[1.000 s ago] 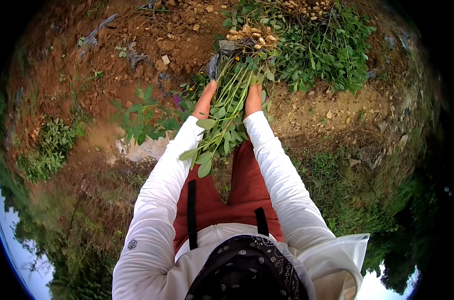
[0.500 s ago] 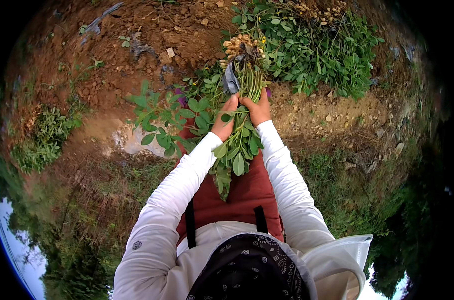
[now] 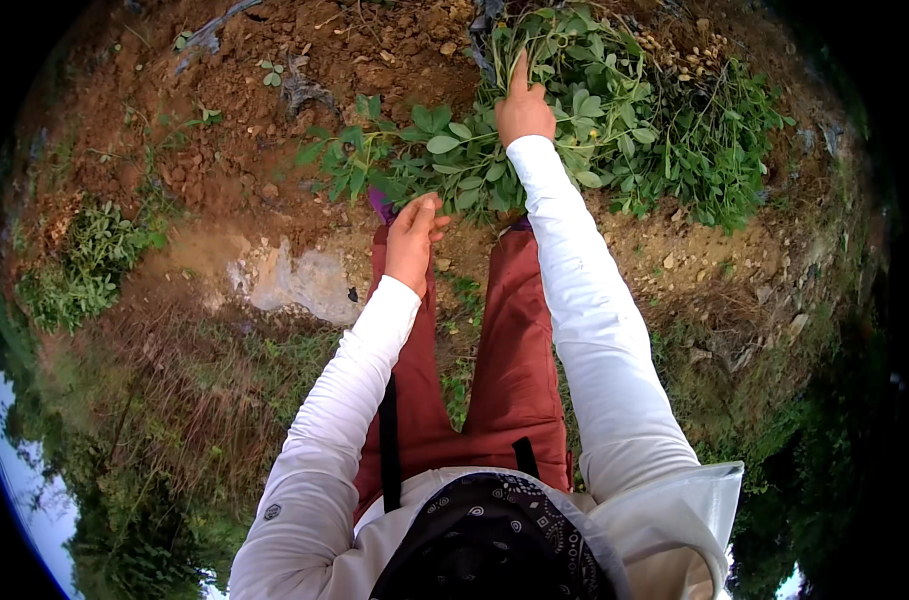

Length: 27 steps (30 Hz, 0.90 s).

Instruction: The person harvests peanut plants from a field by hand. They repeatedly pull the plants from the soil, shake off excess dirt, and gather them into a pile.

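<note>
My right hand (image 3: 528, 108) is stretched out at the top, over a leafy bunch of peanut plants (image 3: 465, 160). Its index finger points forward along the stems, while the other fingers are curled and partly hidden in the leaves. The bunch lies against a heap of pulled peanut plants (image 3: 710, 165) at the upper right, where pale pods (image 3: 690, 62) show among the roots. My left hand (image 3: 415, 235) hovers over my left leg just below the leaves, fingers loosely bent and apart, holding nothing.
Reddish-brown clods of soil (image 3: 235, 130) cover the upper left. A strip of dark plastic film (image 3: 305, 92) lies there. Another clump of plants (image 3: 100, 260) is at the far left. A pale flat patch (image 3: 300, 280) shows beside my left leg. Dry grass (image 3: 195, 370) spreads below.
The peanut plants have gone from in front of my legs up to the heap with my right hand. My left hand has let go of them and drawn back slightly down and left.
</note>
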Each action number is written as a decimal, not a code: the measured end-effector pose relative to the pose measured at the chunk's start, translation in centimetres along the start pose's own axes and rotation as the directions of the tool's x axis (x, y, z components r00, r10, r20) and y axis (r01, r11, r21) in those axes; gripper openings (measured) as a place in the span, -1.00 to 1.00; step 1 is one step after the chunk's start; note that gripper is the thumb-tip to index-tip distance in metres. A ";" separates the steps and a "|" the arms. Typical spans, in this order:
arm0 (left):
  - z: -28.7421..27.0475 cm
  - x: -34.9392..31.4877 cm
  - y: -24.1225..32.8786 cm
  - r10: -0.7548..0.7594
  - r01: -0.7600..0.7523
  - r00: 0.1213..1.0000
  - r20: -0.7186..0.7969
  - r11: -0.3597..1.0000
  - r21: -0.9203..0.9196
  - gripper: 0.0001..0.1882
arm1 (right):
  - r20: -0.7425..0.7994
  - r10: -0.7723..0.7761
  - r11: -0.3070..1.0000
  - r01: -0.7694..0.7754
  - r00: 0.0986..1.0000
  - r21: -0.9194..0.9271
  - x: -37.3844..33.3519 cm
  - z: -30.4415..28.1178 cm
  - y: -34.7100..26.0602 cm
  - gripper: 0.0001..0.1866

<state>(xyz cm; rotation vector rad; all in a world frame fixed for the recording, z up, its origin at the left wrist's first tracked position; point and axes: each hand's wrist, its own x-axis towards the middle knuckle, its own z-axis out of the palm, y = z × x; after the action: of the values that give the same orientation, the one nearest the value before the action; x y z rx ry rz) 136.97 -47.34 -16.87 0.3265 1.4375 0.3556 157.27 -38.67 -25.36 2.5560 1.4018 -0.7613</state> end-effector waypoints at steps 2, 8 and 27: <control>0.2 1.0 -1.2 -0.056 0.053 0.998 0.040 0.996 0.067 -0.58 | 0.572 0.135 0.968 0.016 0.809 -0.251 6.5 7.4 5.5 -0.18; -5.6 2.1 -1.3 -0.027 0.028 0.999 -0.024 1.000 0.014 -0.61 | 0.178 -0.071 0.992 0.088 0.981 -0.089 -0.4 1.0 0.4 -0.19; -10.1 4.0 3.8 0.045 -0.045 0.999 0.021 0.999 -0.018 -0.52 | 0.105 -0.131 0.959 0.100 0.986 0.264 -10.1 3.7 -2.7 -0.13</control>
<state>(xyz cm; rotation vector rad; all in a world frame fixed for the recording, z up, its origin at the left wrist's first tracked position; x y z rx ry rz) 127.16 -42.19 -19.89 0.3478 1.4069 0.4003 149.24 -46.09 -23.29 2.5755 1.5132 -1.1706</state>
